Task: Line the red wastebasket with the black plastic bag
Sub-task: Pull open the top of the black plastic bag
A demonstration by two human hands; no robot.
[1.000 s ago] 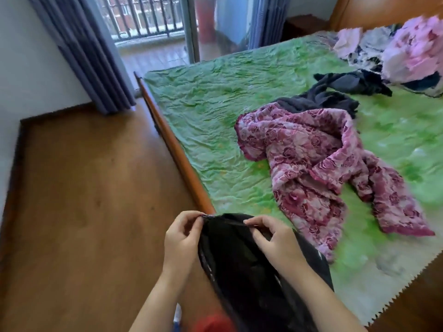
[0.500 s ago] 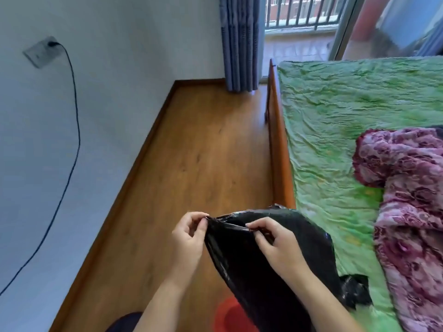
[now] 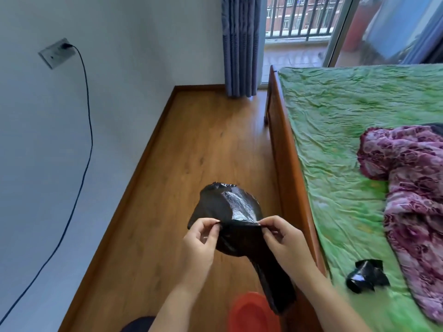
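Both hands, left hand [image 3: 199, 238] and right hand [image 3: 285, 238], pinch black plastic bag [image 3: 230, 212] over wooden floor [image 3: 191, 152]; red wastebasket [image 3: 251, 312] blurred, apparently below.

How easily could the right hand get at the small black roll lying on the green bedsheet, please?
Probably yes: the right hand is beside the bed, with nothing between it and the black roll, but it pinches the black bag.

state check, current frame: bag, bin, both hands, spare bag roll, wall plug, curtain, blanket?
Black plastic bag: held in the air, puffed, not in the bin.
Red wastebasket: on the floor, unlined.
Left hand: pinching the bag's edge.
Right hand: pinching the bag's edge.
Black bag roll: lying on the green bedsheet.
Black wall plug: plugged in.
Blue curtain: drawn aside.
Pink floral blanket: crumpled on the bedsheet.
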